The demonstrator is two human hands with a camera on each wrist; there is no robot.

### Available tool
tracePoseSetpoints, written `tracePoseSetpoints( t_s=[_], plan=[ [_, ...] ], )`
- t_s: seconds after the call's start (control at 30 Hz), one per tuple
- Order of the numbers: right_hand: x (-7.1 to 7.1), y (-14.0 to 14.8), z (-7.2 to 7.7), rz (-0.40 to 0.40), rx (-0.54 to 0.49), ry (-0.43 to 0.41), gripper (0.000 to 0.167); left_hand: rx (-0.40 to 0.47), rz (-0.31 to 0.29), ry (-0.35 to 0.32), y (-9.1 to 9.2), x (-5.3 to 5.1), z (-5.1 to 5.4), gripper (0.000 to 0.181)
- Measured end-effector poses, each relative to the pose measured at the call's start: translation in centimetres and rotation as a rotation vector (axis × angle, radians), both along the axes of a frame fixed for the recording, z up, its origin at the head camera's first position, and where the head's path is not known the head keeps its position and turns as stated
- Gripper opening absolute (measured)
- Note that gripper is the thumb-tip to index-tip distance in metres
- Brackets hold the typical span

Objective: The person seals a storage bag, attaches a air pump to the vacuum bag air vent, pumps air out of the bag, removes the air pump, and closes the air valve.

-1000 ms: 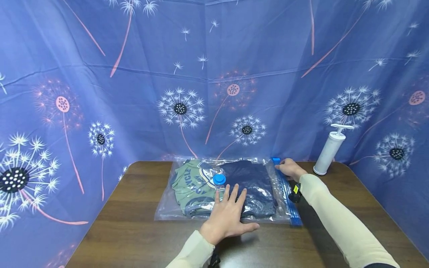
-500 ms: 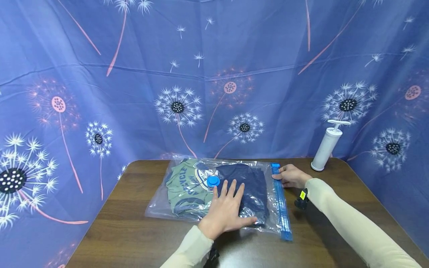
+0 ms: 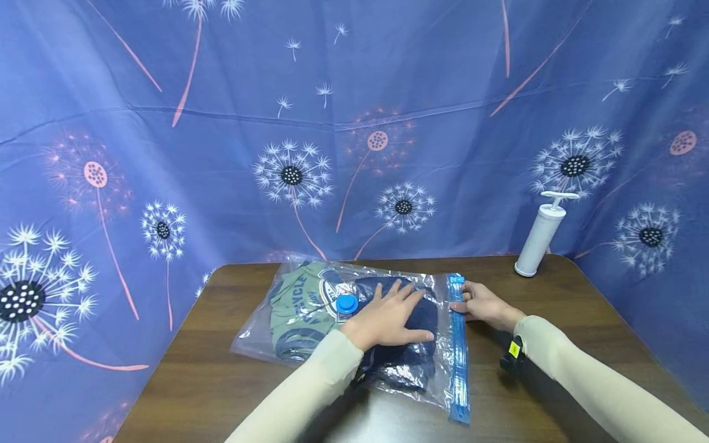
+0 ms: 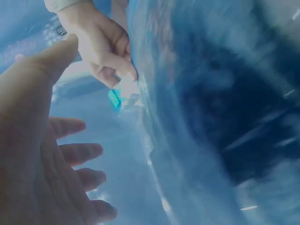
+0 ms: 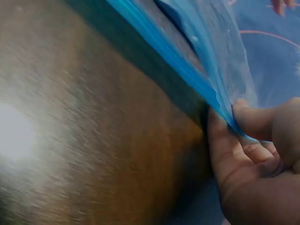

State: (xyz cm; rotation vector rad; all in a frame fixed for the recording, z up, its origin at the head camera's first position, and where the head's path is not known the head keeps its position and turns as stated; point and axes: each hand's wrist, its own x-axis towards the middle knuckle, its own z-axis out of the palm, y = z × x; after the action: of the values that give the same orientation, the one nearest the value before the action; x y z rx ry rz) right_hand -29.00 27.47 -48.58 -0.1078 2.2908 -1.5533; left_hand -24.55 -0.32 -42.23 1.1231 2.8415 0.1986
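Observation:
A clear vacuum storage bag [image 3: 260, 332] lies tilted on the table, with a blue zip strip [image 3: 459, 363] along its right side and a round blue valve [image 3: 346, 303] on top. Inside are a green printed shirt [image 3: 296, 301] and dark navy clothing [image 3: 410, 369]. Over the navy part my left hand [image 3: 388, 317] is spread with straight fingers; whether it touches the plastic is unclear. My right hand [image 3: 484, 306] pinches the zip edge near its far end, thumb on top and fingers beneath, as the right wrist view shows at the blue strip [image 5: 173, 61].
A white hand pump [image 3: 540, 240] stands upright at the table's far right corner. Behind the brown wooden table [image 3: 188, 369] hangs a blue dandelion-print cloth [image 3: 244, 215].
The bag has turned, its zip end coming toward me and a little left. My right hand has gone from the far corner to pinching the strip. My left hand has shifted slightly farther away.

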Motion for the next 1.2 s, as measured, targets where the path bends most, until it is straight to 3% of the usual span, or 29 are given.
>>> tracePoseSetpoints(
  t_s=[0.17,0.27,0.43,0.53,0.63,0.77,0.9,1.03,1.2],
  plan=[
    [0.5,-0.2,-0.3,0.046,0.004,0.102,0.052,-0.003,-0.054,-0.025,1.9,-1.9,1.9,0.085],
    [0.6,-0.3,-0.4,0.054,0.029,0.123,0.047,0.017,-0.066,-0.044,2.9,-3.4,2.4,0.076],
    [0.9,-0.1,-0.2,0.016,0.124,0.167,0.027,0.074,-0.043,-0.101,4.8,-6.2,1.7,0.065],
    [0.9,-0.1,-0.1,0.014,0.153,0.180,0.030,0.120,0.007,-0.152,5.4,-7.4,1.1,0.060],
    [1.1,0.0,-0.1,0.014,0.158,0.160,0.050,0.154,0.042,-0.209,6.0,-8.1,0.5,0.057],
    [1.4,0.2,-0.2,0.024,0.164,0.144,0.086,0.142,0.036,-0.255,6.7,-8.6,-0.1,0.056],
    [1.3,0.1,-0.2,0.049,0.120,0.143,0.080,0.116,0.023,-0.267,7.3,-8.9,-0.4,0.053],
    [1.1,0.0,-0.1,0.085,0.075,0.152,0.069,0.060,0.002,-0.208,7.8,-8.9,-1.1,0.046],
    [1.2,0.1,-0.2,0.092,0.044,0.167,0.052,0.005,-0.003,-0.029,7.9,-8.8,-2.1,0.027]
  ],
)
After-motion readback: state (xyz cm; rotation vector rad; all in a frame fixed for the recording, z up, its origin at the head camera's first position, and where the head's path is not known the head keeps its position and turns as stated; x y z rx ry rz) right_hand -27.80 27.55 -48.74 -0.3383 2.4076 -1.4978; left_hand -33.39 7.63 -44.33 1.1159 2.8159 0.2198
